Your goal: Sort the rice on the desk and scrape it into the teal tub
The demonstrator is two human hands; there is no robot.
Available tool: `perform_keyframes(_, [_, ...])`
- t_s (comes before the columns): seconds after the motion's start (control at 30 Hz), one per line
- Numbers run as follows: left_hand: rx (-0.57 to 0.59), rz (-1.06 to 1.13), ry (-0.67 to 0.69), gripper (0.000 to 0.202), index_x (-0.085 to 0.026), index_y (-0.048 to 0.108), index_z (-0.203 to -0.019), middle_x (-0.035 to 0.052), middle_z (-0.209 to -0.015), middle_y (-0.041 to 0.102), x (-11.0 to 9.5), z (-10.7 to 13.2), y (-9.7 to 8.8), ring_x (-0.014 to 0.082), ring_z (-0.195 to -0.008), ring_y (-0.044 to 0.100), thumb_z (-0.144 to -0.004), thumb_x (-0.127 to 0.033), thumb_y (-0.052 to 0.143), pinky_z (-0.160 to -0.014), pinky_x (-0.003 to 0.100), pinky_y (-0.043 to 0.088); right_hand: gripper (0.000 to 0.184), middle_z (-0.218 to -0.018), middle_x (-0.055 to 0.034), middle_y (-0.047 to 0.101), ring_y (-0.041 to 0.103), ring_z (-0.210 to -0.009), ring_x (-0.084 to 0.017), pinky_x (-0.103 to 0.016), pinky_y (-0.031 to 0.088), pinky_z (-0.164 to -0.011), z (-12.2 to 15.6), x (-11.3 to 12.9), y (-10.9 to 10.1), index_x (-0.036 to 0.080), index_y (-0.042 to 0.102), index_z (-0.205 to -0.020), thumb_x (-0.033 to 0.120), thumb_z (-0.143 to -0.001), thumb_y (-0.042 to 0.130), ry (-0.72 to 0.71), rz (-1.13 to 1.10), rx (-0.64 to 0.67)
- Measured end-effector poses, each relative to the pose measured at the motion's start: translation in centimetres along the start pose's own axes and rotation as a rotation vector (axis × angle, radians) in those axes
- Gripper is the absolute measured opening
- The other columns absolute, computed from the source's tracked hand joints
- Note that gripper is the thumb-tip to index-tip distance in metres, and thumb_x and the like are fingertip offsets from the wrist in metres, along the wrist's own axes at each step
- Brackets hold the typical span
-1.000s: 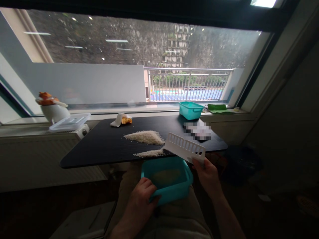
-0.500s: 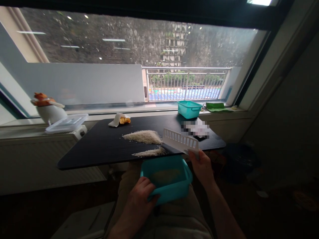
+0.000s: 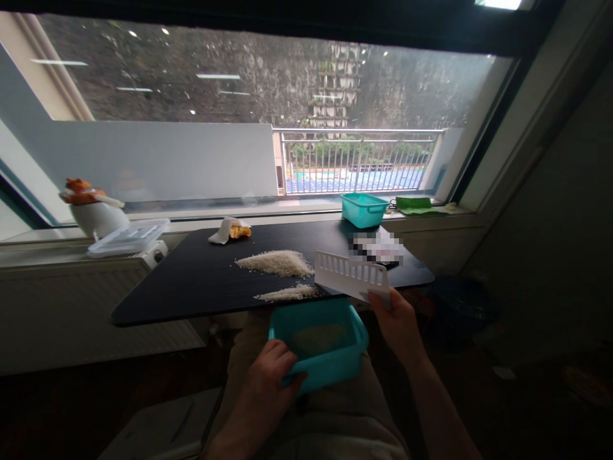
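Observation:
My left hand (image 3: 272,374) is closed on the near left rim of a turquoise plastic basin (image 3: 330,374), which rests on my lap just under the table's front edge. Some rice (image 3: 318,338) lies in its bottom, dim in the shade. Closed on one end of a flat white slotted plastic divider (image 3: 349,281), my right hand (image 3: 397,319) keeps it at a slant over the table's front edge. The divider's left end is beside a larger rice pile (image 3: 278,262). A thinner strip of rice (image 3: 287,293) lies nearer the edge, left of the divider.
On the black table (image 3: 182,281), a crumpled tissue with orange peel (image 3: 239,231) lies at the back. A second turquoise basin (image 3: 364,211) stands at the back right, behind a blurred-out item (image 3: 378,248). A clear plastic lid (image 3: 129,237) sits left on the radiator.
My right hand has shifted slightly right and down with the divider, which is now turned a little more upright. The left hand and basin have hardly moved.

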State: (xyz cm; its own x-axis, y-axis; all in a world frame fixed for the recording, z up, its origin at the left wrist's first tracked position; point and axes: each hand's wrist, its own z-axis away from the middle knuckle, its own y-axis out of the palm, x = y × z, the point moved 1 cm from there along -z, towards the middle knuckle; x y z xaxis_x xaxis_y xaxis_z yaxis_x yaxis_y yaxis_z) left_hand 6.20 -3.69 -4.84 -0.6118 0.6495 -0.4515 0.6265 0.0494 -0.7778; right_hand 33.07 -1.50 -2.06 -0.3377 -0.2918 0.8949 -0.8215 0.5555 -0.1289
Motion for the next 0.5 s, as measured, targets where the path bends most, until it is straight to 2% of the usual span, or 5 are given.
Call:
perform_keyframes(0.23, [-0.018, 0.014, 0.028, 0.02, -0.018, 0.057, -0.07, 0.0014, -0.078, 0.06, -0.4, -0.1, -0.1, 0.0216, -0.082, 0.057, -0.079, -0.008, 0.072, -0.07, 0.032, 0.048, 0.034, -0.075, -0.0039, 0.073, 0.066, -0.065, -0.022, -0.034, 0.056, -0.061, 0.7, -0.7, -2.3, 0.02, 0.071, -0.096, 0.049, -0.077, 0.069, 0.038, 0.013, 0.008])
perform_keyframes(0.37, [-0.021, 0.019, 0.039, 0.02, -0.018, 0.057, -0.07, 0.0012, -0.077, 0.059, -0.3, 0.0, -0.1, 0.0211, -0.081, 0.056, -0.08, -0.01, 0.072, -0.069, 0.031, 0.047, 0.035, -0.073, -0.0035, 0.072, 0.064, -0.061, -0.02, -0.033, 0.055, -0.058, 0.7, -0.9, -2.8, 0.02, 0.071, -0.095, 0.05, -0.077, 0.07, 0.056, 0.018, 0.003])
perform_keyframes(0.5, [-0.033, 0.016, 0.039, 0.02, -0.018, 0.057, -0.07, 0.0007, -0.077, 0.059, -0.2, 0.1, -0.1, 0.021, -0.081, 0.056, -0.078, -0.007, 0.072, -0.07, 0.031, 0.046, 0.041, -0.074, -0.0048, 0.073, 0.064, -0.059, -0.02, -0.033, 0.054, -0.053, 0.7, -0.5, -2.8, 0.019, 0.072, -0.091, 0.054, -0.071, 0.074, 0.064, -0.002, 0.046])
